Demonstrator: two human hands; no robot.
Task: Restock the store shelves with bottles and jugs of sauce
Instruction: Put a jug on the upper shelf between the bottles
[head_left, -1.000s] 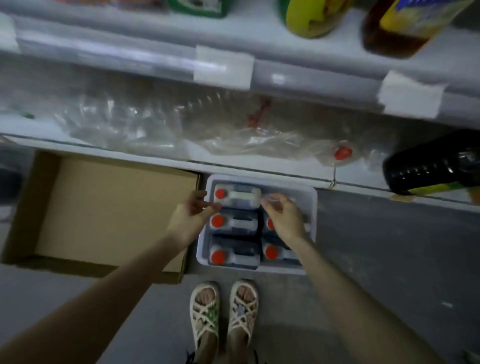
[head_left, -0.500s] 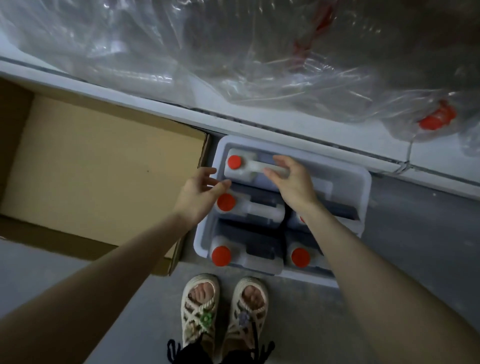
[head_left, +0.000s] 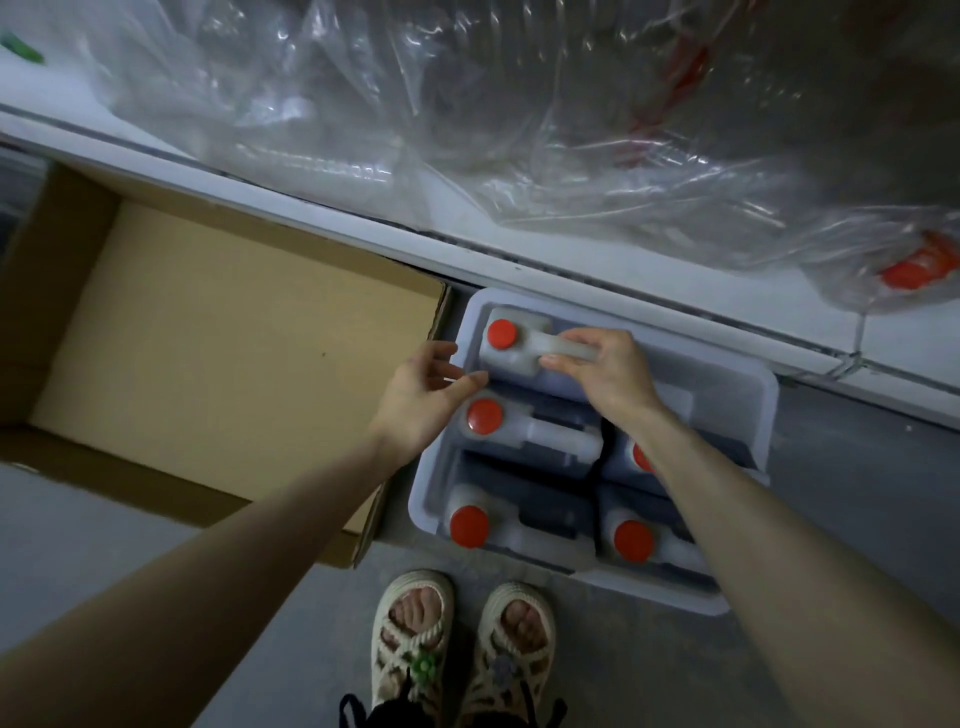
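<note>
Over the tray (head_left: 748, 387), right hand (head_left: 613, 376) fingers (head_left: 584, 339) grip the far jug (head_left: 511, 361); left hand (head_left: 418, 402) fingers (head_left: 441, 354) slack.

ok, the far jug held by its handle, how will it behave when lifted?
Likely heavy for its size: the far jug looks full of dark liquid. The right hand holds only its handle, so it may tilt or slosh. The neighbouring jugs sit close in the tub, so it could snag.

Dim, cool, even light fills the scene; white glints streak the crumpled clear plastic wrap (head_left: 467, 130) across the top of the frame. Wide-angle distortion bows the pale shelf edge (head_left: 337, 221). Detail softens toward the lower corners.
</note>
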